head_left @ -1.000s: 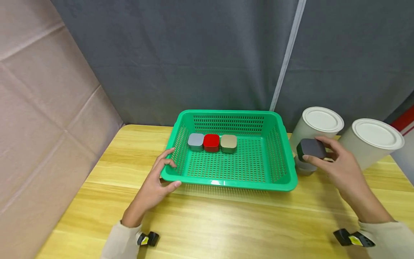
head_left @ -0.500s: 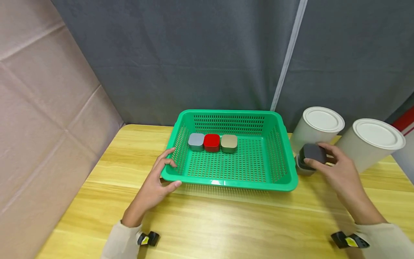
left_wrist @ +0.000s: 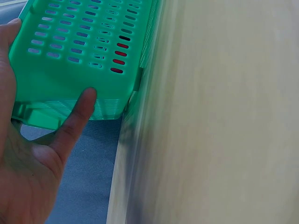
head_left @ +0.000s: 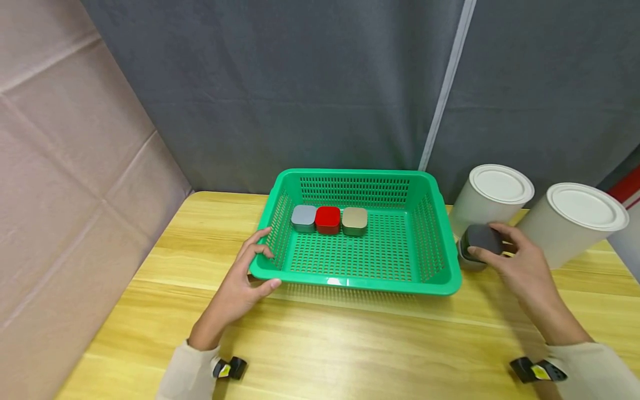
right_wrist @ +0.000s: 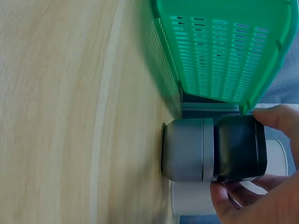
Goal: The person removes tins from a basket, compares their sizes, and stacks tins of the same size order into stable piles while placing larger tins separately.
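Note:
My right hand [head_left: 525, 266] pinches a dark, rounded-square tin [right_wrist: 240, 148] between thumb and fingers. The dark tin stands on top of a grey tin [right_wrist: 187, 149], apparently touching it; in the head view it hides most of the grey one. My left hand [head_left: 240, 294] holds the near left corner of a green plastic basket [head_left: 350, 283]; its fingers reach over the rim and its thumb lies against the outer wall. Inside the basket, along the left, sit a light-grey tin [head_left: 303, 218], a red tin [head_left: 328, 220] and a beige tin [head_left: 354, 221] in a row.
Two large white cylindrical canisters [head_left: 492, 194] stand behind and right of my right hand. A wooden table [head_left: 325, 344] carries everything. A grey curtain [head_left: 300, 100] hangs behind it, and a pinkish padded wall [head_left: 100, 166] rises at left.
My right hand has lowered the dark tin, moving slightly right and down, from above the grey tin onto it. The left hand and the basket have stayed put.

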`<action>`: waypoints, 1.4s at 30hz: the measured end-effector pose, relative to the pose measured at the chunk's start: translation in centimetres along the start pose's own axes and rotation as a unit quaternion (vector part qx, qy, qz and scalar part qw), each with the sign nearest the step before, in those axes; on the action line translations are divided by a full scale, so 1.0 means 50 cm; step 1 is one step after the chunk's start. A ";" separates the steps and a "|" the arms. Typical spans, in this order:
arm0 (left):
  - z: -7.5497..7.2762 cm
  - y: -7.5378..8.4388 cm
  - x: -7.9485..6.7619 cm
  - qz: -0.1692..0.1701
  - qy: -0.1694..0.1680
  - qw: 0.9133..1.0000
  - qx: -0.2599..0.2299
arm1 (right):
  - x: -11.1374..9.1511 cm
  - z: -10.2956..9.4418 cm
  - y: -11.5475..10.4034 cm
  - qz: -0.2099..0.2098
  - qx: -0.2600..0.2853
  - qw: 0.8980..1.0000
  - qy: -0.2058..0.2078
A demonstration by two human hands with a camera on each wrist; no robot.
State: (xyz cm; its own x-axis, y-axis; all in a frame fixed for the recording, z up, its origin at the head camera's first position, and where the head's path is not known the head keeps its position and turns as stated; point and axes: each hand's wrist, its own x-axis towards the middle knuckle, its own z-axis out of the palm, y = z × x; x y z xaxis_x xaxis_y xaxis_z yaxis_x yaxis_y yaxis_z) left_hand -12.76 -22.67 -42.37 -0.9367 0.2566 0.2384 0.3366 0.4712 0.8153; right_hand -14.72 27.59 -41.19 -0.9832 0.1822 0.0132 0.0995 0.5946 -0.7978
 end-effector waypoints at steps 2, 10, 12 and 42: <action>0.000 0.000 0.000 0.000 0.000 1.000 0.000 | 0.001 0.000 0.001 -0.001 -0.009 1.000 -0.001; 0.000 0.000 -0.001 -0.002 0.000 1.000 0.000 | 0.002 0.000 0.004 -0.005 -0.020 1.000 -0.005; 0.000 0.001 -0.001 -0.003 0.000 1.000 0.000 | 0.002 0.001 0.004 -0.007 -0.017 1.000 -0.004; -0.002 -0.003 -0.001 -0.006 -0.004 1.000 0.007 | -0.007 -0.008 -0.004 -0.019 -0.016 1.000 -0.017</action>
State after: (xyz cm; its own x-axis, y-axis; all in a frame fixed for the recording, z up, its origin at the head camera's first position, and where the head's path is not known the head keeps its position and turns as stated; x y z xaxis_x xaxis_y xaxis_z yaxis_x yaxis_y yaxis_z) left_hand -12.77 -22.83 -42.43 -0.9399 0.2570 0.2249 0.3268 0.4856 0.8108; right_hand -14.32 27.71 -40.81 -0.9909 0.1330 0.0223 0.0665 0.6261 -0.7769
